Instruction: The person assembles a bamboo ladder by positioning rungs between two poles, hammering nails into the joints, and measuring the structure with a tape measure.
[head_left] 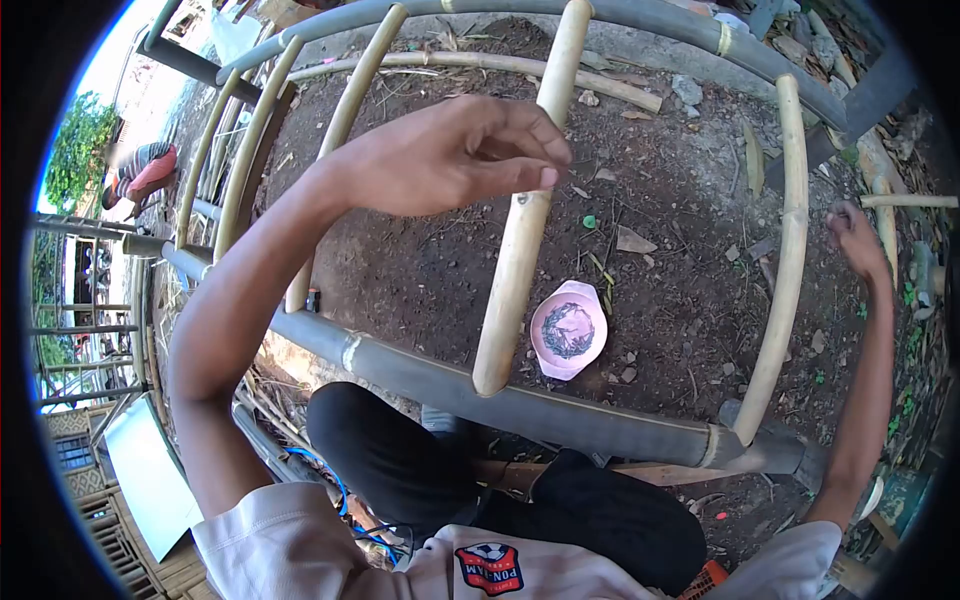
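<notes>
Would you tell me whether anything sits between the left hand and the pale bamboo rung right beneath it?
Nothing visible does. The left hand hovers directly over the pale bamboo rung, fingertips pinched beside it, with only bare soil behind. The pink bowl lies lower down, off to the side.

Bright daylight, heavy fisheye view
Black vignette rings the curved edges; sky at upper left is blown out, soft shadows lie on the ground

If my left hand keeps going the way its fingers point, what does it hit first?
Probably the pale bamboo rung: the left hand has its fingertips right at it, pointing right. Depth is unclear, so contact cannot be told.
</notes>
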